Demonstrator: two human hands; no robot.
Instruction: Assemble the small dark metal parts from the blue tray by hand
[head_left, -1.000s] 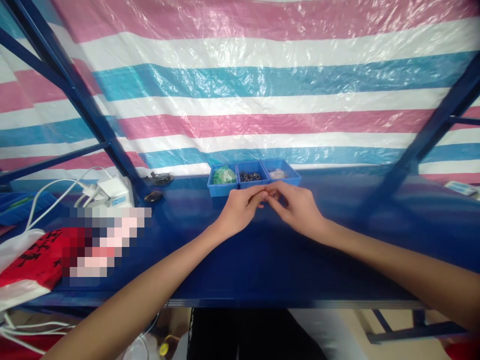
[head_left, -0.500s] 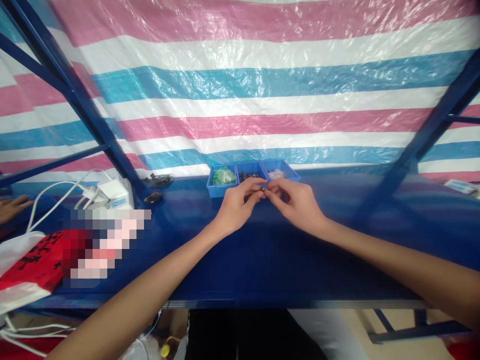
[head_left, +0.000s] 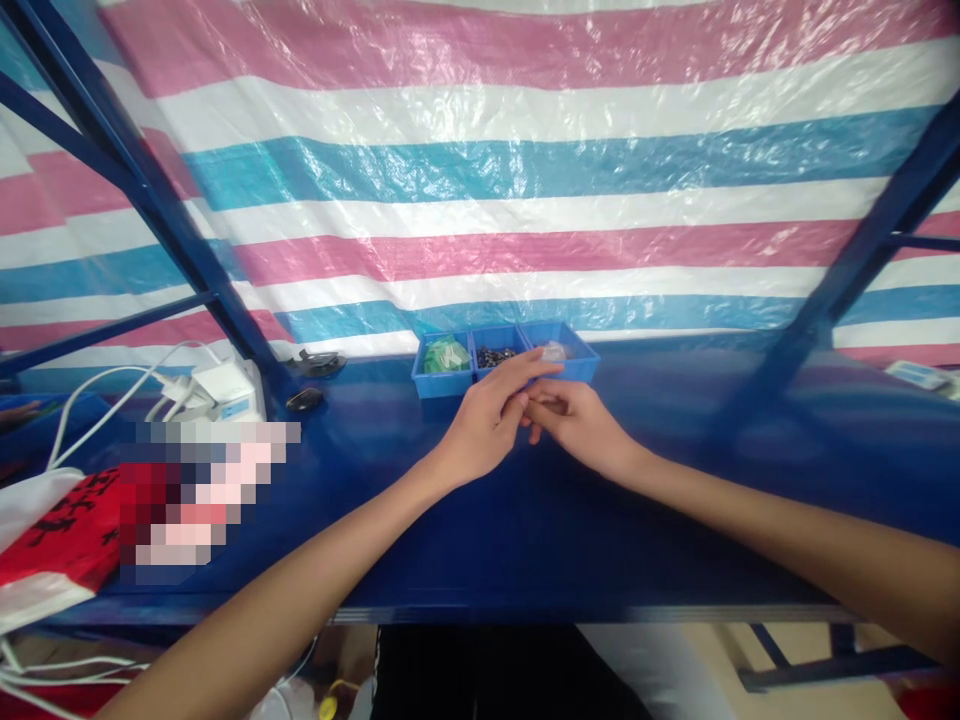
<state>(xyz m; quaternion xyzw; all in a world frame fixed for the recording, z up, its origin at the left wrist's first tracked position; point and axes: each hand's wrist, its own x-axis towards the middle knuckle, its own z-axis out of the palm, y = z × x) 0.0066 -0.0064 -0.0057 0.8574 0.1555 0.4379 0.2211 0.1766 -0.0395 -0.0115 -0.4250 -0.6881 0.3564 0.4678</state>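
My left hand [head_left: 486, 422] and my right hand [head_left: 577, 425] meet above the table, just in front of the blue bins. The left fingers reach out flat over the right fingertips, while its thumb presses in from below. My right hand is closed, its fingers curled and its thumb against the left thumb. Whatever small piece lies between them is hidden by the fingers. Behind the hands stand a bin with green-and-white packets [head_left: 446, 355], a bin of small dark parts [head_left: 495, 356] and a bin with clear pieces [head_left: 555, 350].
On the blue table [head_left: 480, 540], left, are a white power strip with plugs [head_left: 225, 385], a dark mouse-shaped object [head_left: 304, 399], black cable-like items [head_left: 319, 362] and a red bag [head_left: 64, 515]. Blue frame posts [head_left: 150, 200] rise before a striped plastic sheet [head_left: 525, 170].
Both hands have come slightly nearer me and overlap more. The left fingers have straightened over the right hand, and the small piece seen pinched between them is now hidden.
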